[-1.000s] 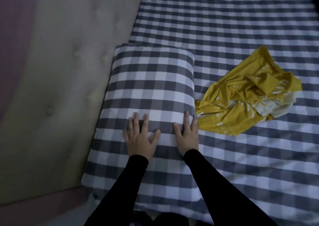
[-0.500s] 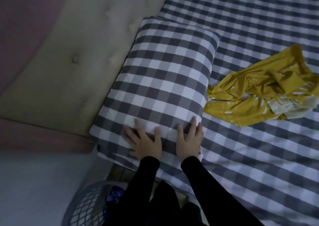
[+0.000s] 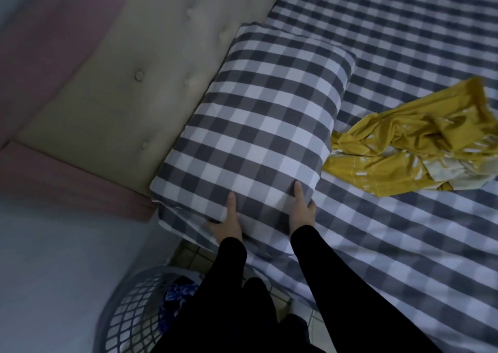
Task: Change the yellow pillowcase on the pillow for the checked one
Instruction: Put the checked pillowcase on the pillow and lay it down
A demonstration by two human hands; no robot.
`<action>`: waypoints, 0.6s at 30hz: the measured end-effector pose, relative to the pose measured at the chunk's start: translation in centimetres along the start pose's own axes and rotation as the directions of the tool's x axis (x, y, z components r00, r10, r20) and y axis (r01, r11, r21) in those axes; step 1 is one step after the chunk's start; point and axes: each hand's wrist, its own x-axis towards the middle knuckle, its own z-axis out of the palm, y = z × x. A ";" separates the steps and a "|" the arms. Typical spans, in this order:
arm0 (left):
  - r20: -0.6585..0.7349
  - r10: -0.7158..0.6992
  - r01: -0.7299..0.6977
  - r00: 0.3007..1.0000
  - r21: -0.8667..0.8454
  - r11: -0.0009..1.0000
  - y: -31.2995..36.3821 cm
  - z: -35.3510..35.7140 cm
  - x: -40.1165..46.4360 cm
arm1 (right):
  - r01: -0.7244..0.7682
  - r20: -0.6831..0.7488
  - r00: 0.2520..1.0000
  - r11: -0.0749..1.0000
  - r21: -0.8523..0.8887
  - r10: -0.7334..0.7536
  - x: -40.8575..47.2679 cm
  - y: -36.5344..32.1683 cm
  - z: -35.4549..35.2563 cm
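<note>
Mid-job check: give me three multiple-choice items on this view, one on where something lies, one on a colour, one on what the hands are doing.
1. Where does the yellow pillowcase lie?
A. in the basket
B. on the bed, right of the pillow
C. on the headboard

2. What colour is the pillow cover?
A. grey and white checks
B. plain yellow
C. pink

3. What are the hands doing?
A. hanging free
B. gripping the pillow's near end
C. lifting the yellow pillowcase

Key: 1 B, it lies crumpled on the checked sheet. 2 A, checks cover it. 3 B, the left hand and right hand clasp that end, thumbs on top.
</note>
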 end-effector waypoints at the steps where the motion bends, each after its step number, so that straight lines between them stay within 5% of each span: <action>1: 0.035 -0.037 0.039 0.999 -0.044 0.998 0.0 -0.2 0.4 | -0.012 0.007 1.000 0.999 0.049 0.012 -0.1 0.0 -0.3; 8: 0.228 -0.207 0.223 0.951 -0.045 0.974 -1.7 -0.8 3.4 | -0.073 0.066 0.996 0.987 0.143 0.064 1.7 1.6 0.3; 13: 0.273 -0.123 0.153 0.954 -0.090 0.984 -0.4 -1.3 2.4 | -0.051 0.155 0.988 0.987 0.153 0.027 2.6 2.3 -0.3; 18: 0.092 0.051 -0.035 0.994 -0.162 0.986 2.7 -3.1 4.5 | 0.060 0.044 0.997 0.989 0.134 -0.066 0.1 0.8 -0.3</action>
